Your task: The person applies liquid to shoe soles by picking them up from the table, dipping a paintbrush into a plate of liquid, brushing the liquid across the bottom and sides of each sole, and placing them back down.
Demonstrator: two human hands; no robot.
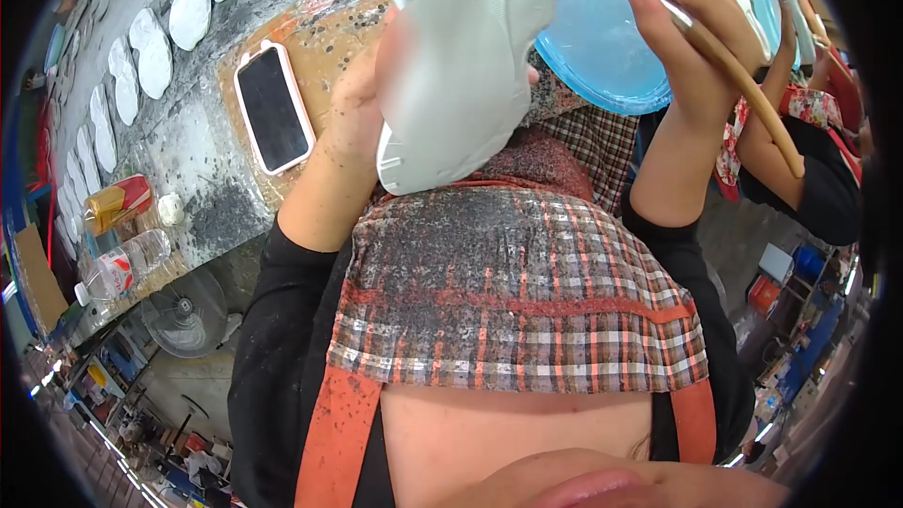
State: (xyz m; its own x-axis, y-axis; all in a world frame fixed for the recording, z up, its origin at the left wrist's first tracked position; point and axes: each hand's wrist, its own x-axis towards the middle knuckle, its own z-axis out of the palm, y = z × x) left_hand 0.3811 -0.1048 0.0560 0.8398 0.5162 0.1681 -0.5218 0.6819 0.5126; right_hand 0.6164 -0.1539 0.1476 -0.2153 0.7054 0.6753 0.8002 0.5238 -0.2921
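Note:
My left hand (360,85) is closed on a white shoe sole (461,85), held up before my apron. Its fingers are mostly behind the sole. My right hand (691,23) grips a brush (748,85) by its wooden handle. The brush's pale bristle end lies close to the sole's upper right edge; whether they touch I cannot tell. Below the brush is a light blue round container (607,99), with a cloudy surface inside its rim.
A phone (273,108) in a pink case lies on a brown board on the stained table (212,212). Several white soles (150,52) line the table's far side. A plastic bottle (122,268) lies at the left edge. At right, another person's arm (776,146) is near.

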